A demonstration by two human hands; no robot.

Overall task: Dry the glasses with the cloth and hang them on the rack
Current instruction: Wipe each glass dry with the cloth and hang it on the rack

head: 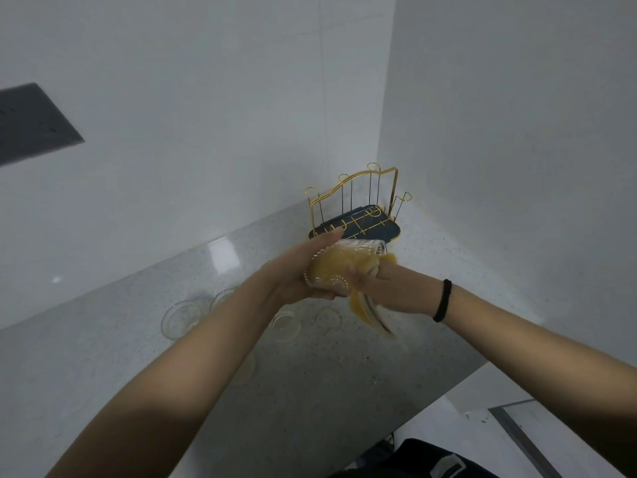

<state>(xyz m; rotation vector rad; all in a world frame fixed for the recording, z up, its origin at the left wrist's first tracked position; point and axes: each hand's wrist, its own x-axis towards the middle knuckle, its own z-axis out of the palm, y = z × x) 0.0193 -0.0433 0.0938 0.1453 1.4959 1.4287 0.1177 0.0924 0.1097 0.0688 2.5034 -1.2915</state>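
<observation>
A clear patterned glass [348, 267] lies on its side in the air above the surface [103, 367], just in front of the gold wire rack [358, 201] on its dark tray in the corner. The left hand [303, 267] cups it, fingers curled round its far side. The right hand [382, 288] pushes the yellow cloth [344, 267] inside; its fingers are mostly hidden by cloth and glass, clamped on the cloth. Other glasses [181, 317] stand below, partly hidden behind the left forearm.
</observation>
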